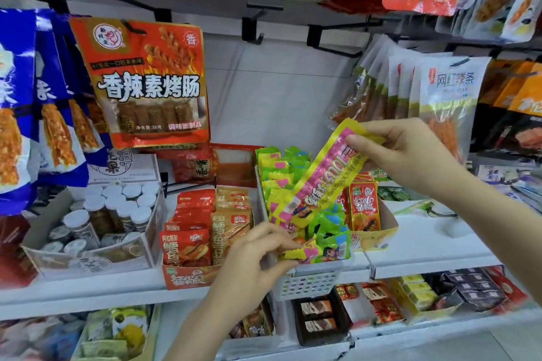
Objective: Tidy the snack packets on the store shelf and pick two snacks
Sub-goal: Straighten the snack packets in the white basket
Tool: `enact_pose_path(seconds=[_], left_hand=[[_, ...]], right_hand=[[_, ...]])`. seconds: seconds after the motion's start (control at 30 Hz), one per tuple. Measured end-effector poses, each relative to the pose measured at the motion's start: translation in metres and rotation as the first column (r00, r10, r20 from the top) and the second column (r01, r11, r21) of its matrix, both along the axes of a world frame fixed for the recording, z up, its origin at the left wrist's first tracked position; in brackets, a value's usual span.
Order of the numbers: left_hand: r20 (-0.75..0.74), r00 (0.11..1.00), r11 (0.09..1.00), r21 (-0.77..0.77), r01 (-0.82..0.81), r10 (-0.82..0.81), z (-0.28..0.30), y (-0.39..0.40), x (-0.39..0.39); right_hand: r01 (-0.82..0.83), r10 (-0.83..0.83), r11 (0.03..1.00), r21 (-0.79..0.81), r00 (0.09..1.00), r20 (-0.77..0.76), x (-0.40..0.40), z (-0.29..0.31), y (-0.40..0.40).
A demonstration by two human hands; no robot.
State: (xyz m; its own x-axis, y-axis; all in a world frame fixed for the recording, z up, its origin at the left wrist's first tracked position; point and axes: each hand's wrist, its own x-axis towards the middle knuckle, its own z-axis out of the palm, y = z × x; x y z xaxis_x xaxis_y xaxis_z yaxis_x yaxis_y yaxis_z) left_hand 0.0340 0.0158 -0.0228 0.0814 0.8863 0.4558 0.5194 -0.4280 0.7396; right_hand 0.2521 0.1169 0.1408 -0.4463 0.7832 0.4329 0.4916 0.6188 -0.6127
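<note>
The left hand (252, 258) is pinching the end of a small yellow-and-pink packet (302, 252) at the front edge of the white basket (308, 283), which is sitting on the white shelf (425, 249). Just above and beyond it, the right hand (407, 149) is gripping the top of a long yellow-and-pink snack strip (319, 176) between thumb and fingers, holding it tilted in the air over the basket of green and yellow packets (278, 173). Left of the basket, a red display box (187, 275) is holding red and brown packets, and further left a carton of white-capped jars (117, 205) is standing. Behind, a big red sausage snack bag (146, 82) is hanging from a hook.
</note>
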Motion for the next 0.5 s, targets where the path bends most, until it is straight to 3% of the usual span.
enact_pose_path(seconds=[0.1,0.2,0.43,0.5], left_hand=[[0.027,1.0,1.0,0.001,-0.013,0.013,-0.002,0.0,-0.001],[0.031,0.999,1.0,0.007,-0.012,0.012,-0.004,0.001,0.0],[0.094,0.994,0.999,-0.002,-0.052,0.052,-0.004,0.008,0.0],[0.1,0.992,0.997,-0.021,-0.076,0.078,-0.006,0.008,-0.001]], right_hand=[[0.052,-0.073,0.99,0.133,0.985,0.155,-0.009,-0.01,0.004],[-0.032,-0.038,0.972,0.233,0.957,0.289,-0.024,-0.021,0.006],[-0.133,0.083,0.989,0.065,0.864,0.496,-0.049,-0.069,-0.001],[-0.111,0.104,0.994,-0.014,0.873,0.477,-0.049,-0.064,0.002]])
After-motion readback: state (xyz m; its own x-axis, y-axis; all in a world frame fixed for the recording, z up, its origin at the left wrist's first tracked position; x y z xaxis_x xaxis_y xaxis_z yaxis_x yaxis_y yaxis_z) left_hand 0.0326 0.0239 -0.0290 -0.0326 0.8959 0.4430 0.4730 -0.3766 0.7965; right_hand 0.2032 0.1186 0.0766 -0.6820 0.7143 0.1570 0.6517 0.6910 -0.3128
